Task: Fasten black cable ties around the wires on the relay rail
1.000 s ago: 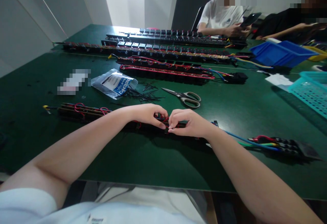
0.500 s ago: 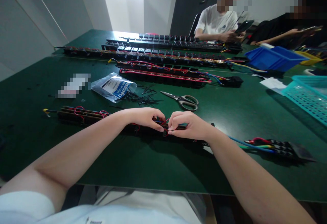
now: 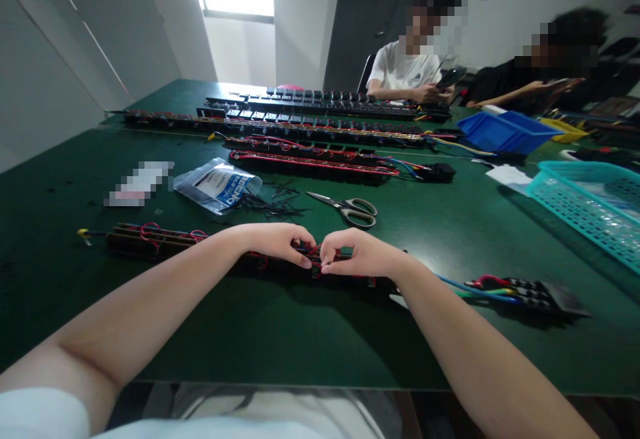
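A long black wired assembly (image 3: pixel 133 242) with red wires lies across the green table in front of me. My left hand (image 3: pixel 280 242) rests over its middle, thumb and fingers curled around its edges beside a red wire. Close to it, my right hand (image 3: pixel 353 252) is pinched at the same spot; whatever is between its fingertips is too small to make out. Blue and green leads (image 3: pixel 453 285) run from the right end to a black connector block (image 3: pixel 545 295). Scissors (image 3: pixel 347 209) and loose black cable ties (image 3: pixel 275 207) lie just beyond my hands.
A clear plastic bag (image 3: pixel 215 185) with a blue label lies left of the ties. Several more wired assemblies (image 3: pixel 310 159) stretch across the back. At right stand a teal basket (image 3: pixel 575 189) and a blue bin (image 3: pixel 510 133). Two people (image 3: pixel 407 72) sit across the table.
The view has tilted up slightly, so the table contents sit lower in the picture. Both hands stay at the same place on the assembly, with only slight finger movement.
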Demonstrator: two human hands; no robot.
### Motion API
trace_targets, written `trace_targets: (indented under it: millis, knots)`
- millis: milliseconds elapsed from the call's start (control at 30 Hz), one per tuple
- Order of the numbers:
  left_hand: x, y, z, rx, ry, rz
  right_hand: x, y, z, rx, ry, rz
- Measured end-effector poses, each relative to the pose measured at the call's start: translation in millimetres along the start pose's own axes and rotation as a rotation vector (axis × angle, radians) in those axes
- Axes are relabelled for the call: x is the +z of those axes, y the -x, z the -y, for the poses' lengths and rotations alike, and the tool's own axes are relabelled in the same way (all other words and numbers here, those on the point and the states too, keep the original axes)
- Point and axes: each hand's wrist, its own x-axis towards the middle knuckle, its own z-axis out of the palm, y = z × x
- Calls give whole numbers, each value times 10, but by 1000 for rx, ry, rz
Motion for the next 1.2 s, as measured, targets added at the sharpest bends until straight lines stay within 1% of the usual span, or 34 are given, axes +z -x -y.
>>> trace_targets:
  millis: [100, 233, 367, 500, 700, 900, 1067, 1200]
  knots:
    - [-26, 4, -1, 8, 6, 16, -60, 6, 14, 58, 24, 36]
    - [-52, 0, -12, 22, 19, 16, -151, 39, 97, 118, 123, 62]
    - [-47, -6, -64, 25, 29, -14, -166, 58, 228, 108, 258, 38]
    - [-30, -17, -122, 21, 54, -42, -83, 75, 275, 70, 334, -7]
    - [-48, -110, -162, -15, 86, 18, -18, 125, 215, 38, 353, -40]
    - [22, -115, -176, -41, 59, -30, 28, 139, 225, 10, 356, -69]
    - [28, -107, -198, -8, 15, -9, 91, 82, 229, -3, 337, -122]
    - [17, -113, -187, -5, 3, -5, 97, 12, 228, -3, 282, -147]
